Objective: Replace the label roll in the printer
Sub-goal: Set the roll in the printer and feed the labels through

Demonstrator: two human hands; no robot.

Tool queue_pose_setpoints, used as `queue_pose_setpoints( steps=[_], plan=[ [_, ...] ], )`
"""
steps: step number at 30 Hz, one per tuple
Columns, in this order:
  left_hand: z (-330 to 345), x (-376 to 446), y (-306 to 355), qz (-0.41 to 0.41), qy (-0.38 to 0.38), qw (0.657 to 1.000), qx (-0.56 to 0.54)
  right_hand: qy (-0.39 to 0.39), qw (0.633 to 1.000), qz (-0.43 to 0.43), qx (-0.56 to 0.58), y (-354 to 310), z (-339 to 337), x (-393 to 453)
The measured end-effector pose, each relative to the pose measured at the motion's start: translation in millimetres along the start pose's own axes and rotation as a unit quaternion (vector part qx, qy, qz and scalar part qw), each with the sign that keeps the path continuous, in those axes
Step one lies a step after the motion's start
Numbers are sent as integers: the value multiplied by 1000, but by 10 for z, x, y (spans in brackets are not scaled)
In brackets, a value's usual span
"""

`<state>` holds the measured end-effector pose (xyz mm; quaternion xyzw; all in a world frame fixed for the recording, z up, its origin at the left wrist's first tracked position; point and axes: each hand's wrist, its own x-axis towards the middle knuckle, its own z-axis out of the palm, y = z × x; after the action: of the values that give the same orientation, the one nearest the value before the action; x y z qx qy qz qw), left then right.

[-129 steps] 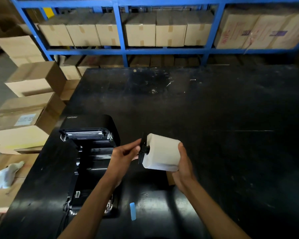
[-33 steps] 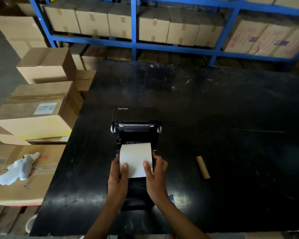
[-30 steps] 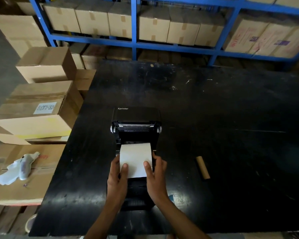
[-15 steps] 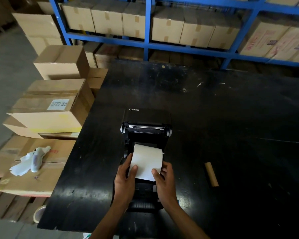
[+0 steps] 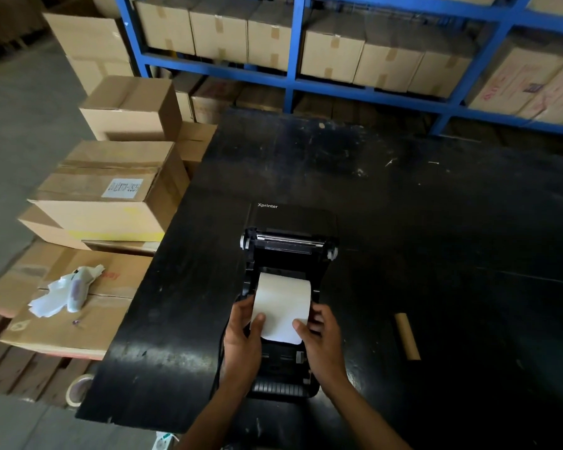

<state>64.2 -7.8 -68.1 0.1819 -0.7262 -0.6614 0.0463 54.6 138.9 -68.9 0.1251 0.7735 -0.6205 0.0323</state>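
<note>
The black Xprinter label printer [image 5: 290,248] stands open on the black table [image 5: 436,238], its lid tipped back. A white label roll [image 5: 281,298] sits in the printer's bay, with a strip of paper pulled toward me over the front. My left hand [image 5: 242,336] holds the roll's left side, thumb pressing on the paper. My right hand [image 5: 320,339] holds the right side, thumb on the paper too. An empty brown cardboard core [image 5: 407,336] lies on the table to the right of the printer.
Stacked cardboard boxes [image 5: 111,190] stand left of the table, one bearing crumpled white paper [image 5: 67,292]. A tape roll [image 5: 78,389] lies on the floor. Blue shelving [image 5: 293,79] with boxes runs behind the table's far edge.
Earlier both hands held the roll in the air beside the printer. It now sits in the bay with paper drawn forward. Over the last second the hands hardly moved; the camera shifted.
</note>
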Motion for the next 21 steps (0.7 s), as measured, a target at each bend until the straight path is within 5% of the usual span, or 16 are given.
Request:
queue_pose_setpoints(
  steps=[21],
  plan=[
    [-21, 83, -3, -63, 18, 992, 111, 3, 998, 15, -62, 35, 20, 31]
  ],
)
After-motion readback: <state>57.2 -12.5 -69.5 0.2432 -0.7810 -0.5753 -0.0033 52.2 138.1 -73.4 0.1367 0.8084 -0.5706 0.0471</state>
